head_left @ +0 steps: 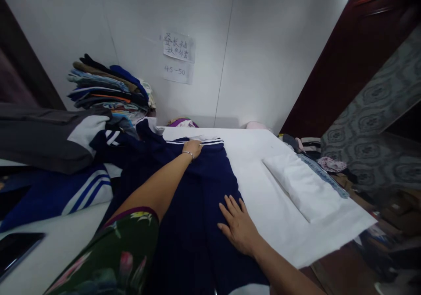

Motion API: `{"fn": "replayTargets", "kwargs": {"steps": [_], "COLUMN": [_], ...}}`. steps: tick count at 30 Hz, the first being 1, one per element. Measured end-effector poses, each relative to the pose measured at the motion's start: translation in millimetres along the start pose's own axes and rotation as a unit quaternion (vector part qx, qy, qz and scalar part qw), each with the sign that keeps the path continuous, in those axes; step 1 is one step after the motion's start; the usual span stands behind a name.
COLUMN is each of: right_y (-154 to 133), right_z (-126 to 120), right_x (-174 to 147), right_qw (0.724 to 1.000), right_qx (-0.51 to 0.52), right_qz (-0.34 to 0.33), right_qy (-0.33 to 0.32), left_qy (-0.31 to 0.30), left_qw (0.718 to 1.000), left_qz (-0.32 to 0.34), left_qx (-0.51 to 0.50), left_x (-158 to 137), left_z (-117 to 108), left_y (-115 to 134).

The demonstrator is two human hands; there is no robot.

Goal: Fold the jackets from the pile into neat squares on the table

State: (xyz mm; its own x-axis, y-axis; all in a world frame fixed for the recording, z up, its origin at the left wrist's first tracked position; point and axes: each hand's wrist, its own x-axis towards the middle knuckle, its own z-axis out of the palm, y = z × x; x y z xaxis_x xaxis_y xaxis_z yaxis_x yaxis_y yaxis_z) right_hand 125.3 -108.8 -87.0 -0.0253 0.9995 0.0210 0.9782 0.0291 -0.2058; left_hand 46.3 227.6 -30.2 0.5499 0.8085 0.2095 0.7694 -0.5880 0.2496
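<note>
A navy garment point(184, 207) with a white-striped ribbed edge lies spread over the white table in front of me. At that far striped edge, my left hand point(193, 149) has its fingers curled on the cloth, a bracelet at the wrist. My right hand point(239, 227) lies flat on the garment's right side, fingers apart and holding nothing. White cloth shows at its near end, partly cut off by the frame. Dark pieces with white stripes point(112, 137) lie beside it to the left; whether they belong to it I cannot tell.
A folded white item point(302, 187) lies on the white table point(253, 154) at right. Folded clothes point(108, 86) are piled back left, near a grey garment point(36, 137) and a blue one point(66, 194). A phone point(18, 251) rests near left. Paper signs point(179, 48) hang on the wall.
</note>
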Motion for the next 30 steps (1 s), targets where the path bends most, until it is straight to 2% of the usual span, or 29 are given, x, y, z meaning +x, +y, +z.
{"fn": "replayTargets", "kwargs": {"steps": [8,13,16,19,21,25,28,30], "right_y": [0.3,3.3,6.1,9.0,10.1,8.9,6.3,4.7], "right_z": [-1.9,1.3,6.1,13.7,17.9,17.2,10.6,6.4], "right_x": [-0.6,0.1,0.2,1.0,2.0,3.6,3.3,2.4], "right_qw": [1.0,1.0,1.0,1.0,1.0,1.0,1.0,1.0], "right_qx": [0.013,0.027,0.022,0.012,0.004,-0.005,-0.003,-0.002], "right_qz": [-0.003,-0.001,-0.008,-0.021,-0.024,-0.021,-0.014,-0.011], "right_qy": [0.003,-0.008,-0.009,-0.006,-0.005,-0.012,-0.017,-0.018], "left_qy": [-0.031,-0.031,-0.005,0.022,0.012,-0.022,0.009,0.029], "left_qw": [0.999,0.999,0.997,0.991,0.989,0.991,0.995,0.998], "left_qz": [0.001,-0.031,-0.076,-0.131,-0.147,-0.133,-0.097,-0.049], "left_qx": [0.014,0.024,0.025,0.021,0.01,-0.021,-0.031,-0.036], "left_x": [49.0,75.6,92.6,108.1,115.6,118.9,105.7,86.7], "left_z": [37.6,52.8,52.6,46.9,43.9,41.5,38.1,36.8], "left_y": [14.2,17.1,8.5,-10.6,-24.4,-36.7,-27.5,-16.4]}}
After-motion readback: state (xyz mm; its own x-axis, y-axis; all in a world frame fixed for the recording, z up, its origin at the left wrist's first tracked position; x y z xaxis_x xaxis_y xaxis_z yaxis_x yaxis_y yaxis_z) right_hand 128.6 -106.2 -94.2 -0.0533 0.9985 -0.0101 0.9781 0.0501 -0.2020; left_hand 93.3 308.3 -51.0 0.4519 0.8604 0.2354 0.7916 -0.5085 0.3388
